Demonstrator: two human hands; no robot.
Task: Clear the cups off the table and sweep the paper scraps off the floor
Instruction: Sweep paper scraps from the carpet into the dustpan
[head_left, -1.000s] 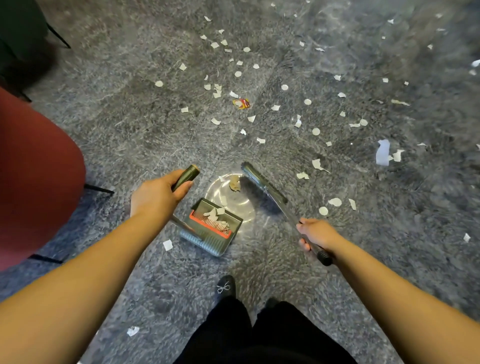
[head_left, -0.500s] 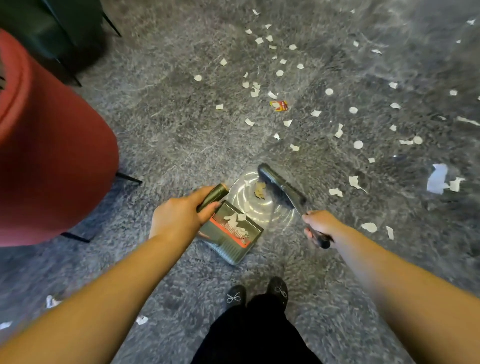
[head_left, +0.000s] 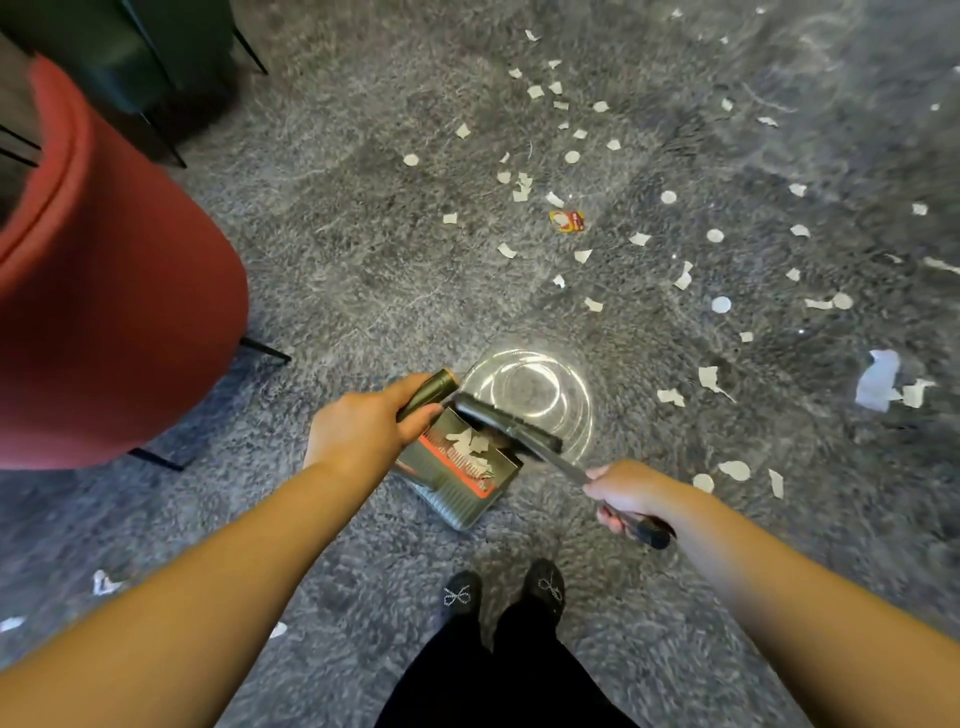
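- we're mid sweep: our left hand (head_left: 358, 436) is curled tight round the dustpan handle (head_left: 427, 395), our right hand (head_left: 626, 499) is curled tight round the brush handle (head_left: 636, 525). neither has a free finger.
- dustpan (head_left: 457, 473) sits on the carpet (head_left: 337, 260) just ahead of our shoes (head_left: 506, 592), with several paper scraps (head_left: 470, 441) already in it.
- brush head (head_left: 506, 423) lies across the pan's far edge, touching it or just over it; can't tell which. its long axis runs from far-left down to near-right, into the right hand.
- a clear round dish (head_left: 527, 397) is just beyond the pan, partly under the brush head.
- loose scraps (head_left: 670, 397) lie ahead and to the right, so the right hand is nearer. nearest ones sit just right of the dish; most are well apart, further out, around a red-yellow wrapper (head_left: 567, 221).
- judgement: next stroke needs the brush to reach out right and pull back toward the pan mouth.
- red chair (head_left: 114, 332) is to the left; no cups or table in view.
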